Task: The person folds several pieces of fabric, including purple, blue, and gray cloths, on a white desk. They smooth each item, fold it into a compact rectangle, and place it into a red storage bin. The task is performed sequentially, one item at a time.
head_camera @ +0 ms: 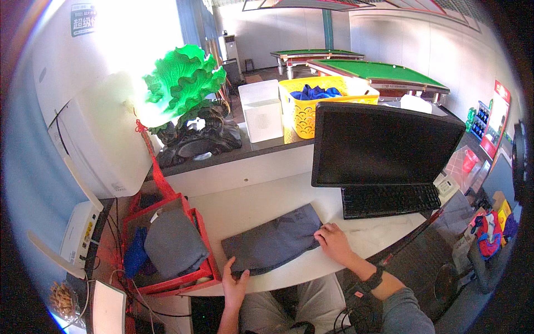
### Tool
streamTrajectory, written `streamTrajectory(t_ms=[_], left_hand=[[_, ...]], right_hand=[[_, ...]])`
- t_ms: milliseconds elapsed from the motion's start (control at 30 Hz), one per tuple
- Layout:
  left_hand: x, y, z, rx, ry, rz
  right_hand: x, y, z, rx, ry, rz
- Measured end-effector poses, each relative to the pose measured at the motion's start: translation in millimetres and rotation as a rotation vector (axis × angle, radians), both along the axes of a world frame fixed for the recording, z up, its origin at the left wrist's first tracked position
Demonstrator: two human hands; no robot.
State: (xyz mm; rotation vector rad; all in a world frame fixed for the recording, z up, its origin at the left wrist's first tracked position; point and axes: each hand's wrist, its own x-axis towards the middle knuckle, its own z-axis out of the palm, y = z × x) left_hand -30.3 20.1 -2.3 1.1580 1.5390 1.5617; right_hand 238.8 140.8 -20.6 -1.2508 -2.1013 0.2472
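A folded dark grey garment [271, 242] lies flat on the white desk [250, 188] in front of me. At its near left corner is my left hand [235, 284], thumb and forefinger spread apart beside the cloth. My right hand [336, 245], with a dark band on its wrist, has its fingertips bent together on the garment's right edge. To the left, a red open box [208, 250] holds a folded grey cloth [173, 242] and a blue cloth [135, 252].
Beyond the garment stand a black monitor [384, 146] and keyboard [390, 200]. On the raised ledge are a yellow basket [304, 117], a white box [263, 121] and a green cabbage-shaped ornament [183, 79]. A white router [77, 234] with cables is at left. Pool tables [375, 71] stand behind.
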Motion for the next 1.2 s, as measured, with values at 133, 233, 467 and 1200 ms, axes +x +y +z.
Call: streamTrajectory(t_ms=[133,233,467,1200], left_hand=[[-11,-8,-15,-0.049,0.469,0.053],[-5,-18,1,-0.036,0.774,0.089],[8,-25,36,0.023,0.388,0.003],[15,2,-12,-0.033,1.072,-0.058]], right_hand=[[8,3,19,0.113,-0.027,-0.014],[14,3,38,-0.009,0.15,-0.001],[29,17,63,-0.418,0.812,0.065],[8,-17,41,-0.227,-0.528,0.333]])
